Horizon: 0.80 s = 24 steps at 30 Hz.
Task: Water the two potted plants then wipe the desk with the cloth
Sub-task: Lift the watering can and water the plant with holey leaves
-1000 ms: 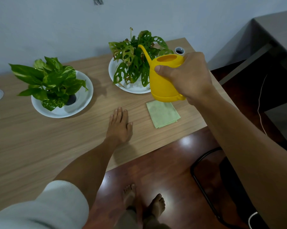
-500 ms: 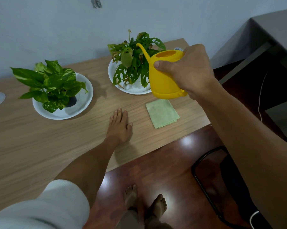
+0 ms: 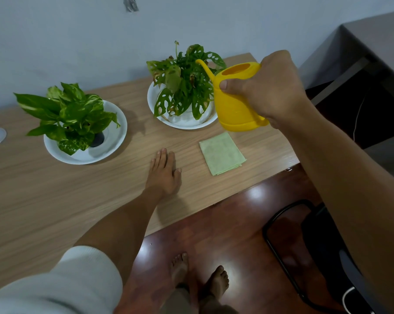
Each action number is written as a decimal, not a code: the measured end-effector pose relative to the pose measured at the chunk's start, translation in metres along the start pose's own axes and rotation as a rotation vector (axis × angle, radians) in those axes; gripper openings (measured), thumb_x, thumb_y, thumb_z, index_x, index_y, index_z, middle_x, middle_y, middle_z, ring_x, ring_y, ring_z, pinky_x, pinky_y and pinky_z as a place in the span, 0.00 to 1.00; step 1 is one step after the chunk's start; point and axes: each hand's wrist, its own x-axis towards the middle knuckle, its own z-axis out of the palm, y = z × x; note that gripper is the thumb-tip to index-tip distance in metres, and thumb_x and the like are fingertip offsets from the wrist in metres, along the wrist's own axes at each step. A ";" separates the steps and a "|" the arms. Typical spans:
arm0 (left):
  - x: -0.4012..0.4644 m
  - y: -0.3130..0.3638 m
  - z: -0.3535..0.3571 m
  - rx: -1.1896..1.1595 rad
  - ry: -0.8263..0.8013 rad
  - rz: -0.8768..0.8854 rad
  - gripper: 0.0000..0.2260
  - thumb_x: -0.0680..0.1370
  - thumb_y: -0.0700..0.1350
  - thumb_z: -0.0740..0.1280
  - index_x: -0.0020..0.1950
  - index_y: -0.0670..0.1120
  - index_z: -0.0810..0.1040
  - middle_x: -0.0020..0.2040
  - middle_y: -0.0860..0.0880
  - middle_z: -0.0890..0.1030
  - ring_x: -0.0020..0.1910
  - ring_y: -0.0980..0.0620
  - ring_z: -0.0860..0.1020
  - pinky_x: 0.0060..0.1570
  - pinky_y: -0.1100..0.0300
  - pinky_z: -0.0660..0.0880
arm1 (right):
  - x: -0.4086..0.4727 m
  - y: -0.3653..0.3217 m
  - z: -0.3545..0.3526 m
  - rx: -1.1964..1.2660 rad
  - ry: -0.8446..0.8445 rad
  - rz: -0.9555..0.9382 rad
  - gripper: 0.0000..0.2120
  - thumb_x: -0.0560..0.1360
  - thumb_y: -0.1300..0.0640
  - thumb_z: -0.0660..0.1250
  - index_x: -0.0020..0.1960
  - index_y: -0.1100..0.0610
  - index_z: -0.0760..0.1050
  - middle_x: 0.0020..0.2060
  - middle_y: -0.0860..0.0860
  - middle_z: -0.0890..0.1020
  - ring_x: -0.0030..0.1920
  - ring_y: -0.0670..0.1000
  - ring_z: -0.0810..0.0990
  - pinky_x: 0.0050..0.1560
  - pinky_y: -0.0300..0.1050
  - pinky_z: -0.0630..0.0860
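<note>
Two plants wait: the right hand [image 3: 273, 91] grips the yellow watering can [image 3: 237, 103] at the monstera's [image 3: 187, 87] three o'clock, no water visible, left hand [image 3: 164, 173] flat on the table [image 3: 55, 200], pothos [image 3: 71, 114] and folded cloth [image 3: 222, 152] seemingly untouched.

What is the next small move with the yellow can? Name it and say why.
Probably tip the watering can further forward so water runs onto the holey-leaved plant. The right hand grips the can beside that plant, with the spout already over its leaves, but no water shows. The left hand rests flat on the desk; the cloth lies folded.
</note>
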 end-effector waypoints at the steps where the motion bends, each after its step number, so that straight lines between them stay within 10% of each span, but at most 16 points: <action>1: 0.000 0.000 0.000 0.001 -0.002 0.000 0.35 0.80 0.59 0.46 0.84 0.45 0.47 0.84 0.42 0.43 0.84 0.45 0.40 0.81 0.48 0.38 | 0.000 -0.001 0.000 0.000 0.000 0.001 0.39 0.70 0.40 0.80 0.70 0.59 0.68 0.56 0.49 0.70 0.55 0.50 0.71 0.51 0.47 0.70; 24: 0.000 0.001 -0.003 0.009 -0.016 0.005 0.36 0.79 0.60 0.46 0.84 0.44 0.47 0.84 0.40 0.44 0.84 0.44 0.40 0.81 0.48 0.37 | 0.008 0.006 -0.006 -0.013 -0.021 -0.022 0.41 0.67 0.38 0.81 0.69 0.59 0.71 0.56 0.51 0.74 0.56 0.53 0.75 0.49 0.47 0.70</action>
